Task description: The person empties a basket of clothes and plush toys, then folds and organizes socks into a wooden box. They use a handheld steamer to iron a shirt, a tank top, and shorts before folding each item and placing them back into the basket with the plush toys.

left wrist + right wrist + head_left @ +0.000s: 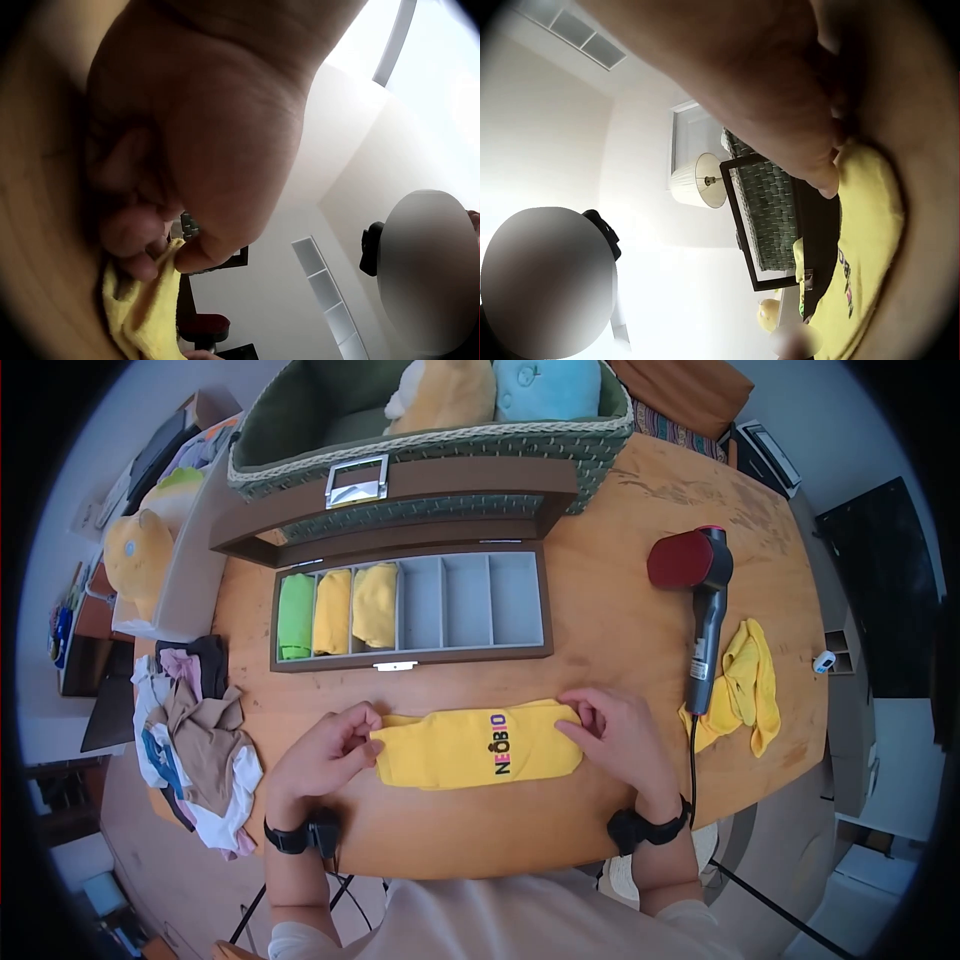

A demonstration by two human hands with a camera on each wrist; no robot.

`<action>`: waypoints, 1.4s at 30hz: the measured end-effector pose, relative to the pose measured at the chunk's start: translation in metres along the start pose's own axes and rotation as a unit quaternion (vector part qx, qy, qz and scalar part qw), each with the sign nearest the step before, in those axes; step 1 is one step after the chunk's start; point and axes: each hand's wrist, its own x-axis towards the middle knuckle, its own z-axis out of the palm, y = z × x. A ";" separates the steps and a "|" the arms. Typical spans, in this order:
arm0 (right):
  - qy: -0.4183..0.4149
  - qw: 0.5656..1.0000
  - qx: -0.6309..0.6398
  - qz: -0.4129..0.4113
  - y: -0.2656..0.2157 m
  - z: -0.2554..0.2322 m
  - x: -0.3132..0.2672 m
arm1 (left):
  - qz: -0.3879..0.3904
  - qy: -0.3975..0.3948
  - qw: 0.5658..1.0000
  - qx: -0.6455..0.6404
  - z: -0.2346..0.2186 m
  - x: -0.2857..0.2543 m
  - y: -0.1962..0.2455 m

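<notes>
A folded yellow cloth (450, 748) with "NEOBIO" lettering lies flat on the table in front of the person. At its left end the left hand (335, 750) pinches the edge between thumb and fingers; the left wrist view shows the thumb and fingertips on the yellow cloth (154, 322). The right hand (625, 745) holds the cloth's right end, thumb on top; in the right wrist view its thumb touches the cloth (866, 217). Behind the cloth stands an open brown box (420, 659) with grey compartments, holding one green roll (296, 617) and two yellow rolls (374, 605) on the left.
Mixed clothes (205, 745) are piled at the left. A red and grey handheld device (706, 620) lies at the right beside another yellow garment (750, 685), its cord running toward the front edge. A green woven basket (430, 452) with plush toys stands behind the box.
</notes>
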 end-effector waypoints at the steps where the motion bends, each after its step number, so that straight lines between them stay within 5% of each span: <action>1: -0.004 1.000 -0.007 -0.016 0.000 0.000 -0.001 | -0.001 -0.002 1.000 -0.002 -0.002 0.000 -0.002; 10: -0.040 0.999 0.002 0.008 -0.004 -0.009 0.001 | 0.013 0.030 0.992 0.124 -0.002 -0.002 -0.005; 30: -0.003 0.997 -0.042 -0.067 -0.003 -0.001 -0.004 | 0.049 0.035 0.995 0.082 0.003 -0.004 -0.014; 42: -0.021 0.996 -0.078 -0.037 -0.009 -0.002 -0.007 | 0.033 0.030 0.998 0.044 0.007 -0.004 -0.013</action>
